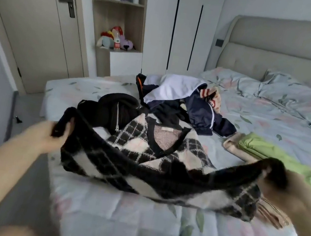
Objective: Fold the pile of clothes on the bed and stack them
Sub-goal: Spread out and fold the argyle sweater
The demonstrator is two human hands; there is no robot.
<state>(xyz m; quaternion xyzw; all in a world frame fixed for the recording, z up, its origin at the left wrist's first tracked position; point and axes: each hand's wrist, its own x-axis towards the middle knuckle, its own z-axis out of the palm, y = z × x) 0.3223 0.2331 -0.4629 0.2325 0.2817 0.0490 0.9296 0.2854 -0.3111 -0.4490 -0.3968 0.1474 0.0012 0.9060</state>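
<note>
A black-and-white argyle cardigan [155, 159] lies spread on the bed [131, 228], neckline away from me. My left hand [51, 137] grips its black hem at the left corner. My right hand [291, 189] grips the hem at the right corner. The hem is lifted and stretched between both hands above the garment. Behind it lies a pile of unfolded clothes: a black zipped garment [110, 110], a navy jacket [203, 111] and a white piece [174, 89]. A folded green garment [280, 158] rests on a folded beige one [232, 146] at the right.
The bed's left edge drops to the floor [27, 107] beside a grey wall. A rumpled floral duvet [288, 99] lies before the padded headboard [287, 49]. A door [33, 13], open shelves with toys [114, 38] and a white wardrobe [186, 29] stand behind.
</note>
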